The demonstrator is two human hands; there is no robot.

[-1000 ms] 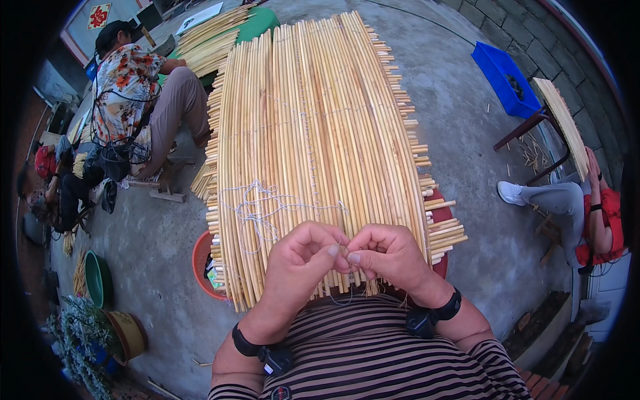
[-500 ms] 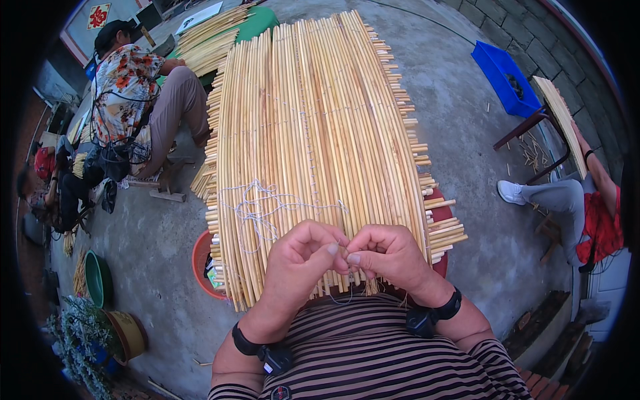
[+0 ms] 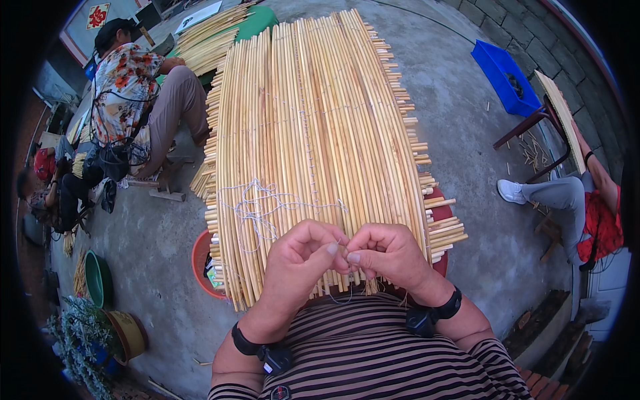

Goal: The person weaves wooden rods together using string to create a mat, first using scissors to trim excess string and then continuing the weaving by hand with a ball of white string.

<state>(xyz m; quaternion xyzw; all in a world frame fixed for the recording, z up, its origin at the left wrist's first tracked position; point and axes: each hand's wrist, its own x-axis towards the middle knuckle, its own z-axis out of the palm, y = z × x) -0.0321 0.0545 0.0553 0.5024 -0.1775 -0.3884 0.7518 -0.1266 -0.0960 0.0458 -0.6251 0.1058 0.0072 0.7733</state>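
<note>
My left hand [image 3: 303, 260] and my right hand [image 3: 390, 257] meet fingertip to fingertip over the near end of a mat of pale reed stalks [image 3: 320, 133]. Both are closed in a pinch, thumbs against index fingers, on what looks like fine thread; the grip itself is mostly hidden. Below them, a thin dark loop of thread [image 3: 342, 301] hangs by the stalk ends. Loose white thread [image 3: 257, 207] lies tangled on the mat to the left of my hands. A line of stitches runs lengthwise along the stalks.
Under the mat's left edge stands an orange basin [image 3: 202, 263]. A co-worker [image 3: 127, 100] sits at the far left beside a green table [image 3: 261, 23] with more stalks. Another person [image 3: 600, 223] at right handles a panel [image 3: 562, 117]. A blue crate [image 3: 497, 73] lies beyond.
My hands hold nearly the same pinch in the same place. The panel at the right-hand person has shifted slightly.
</note>
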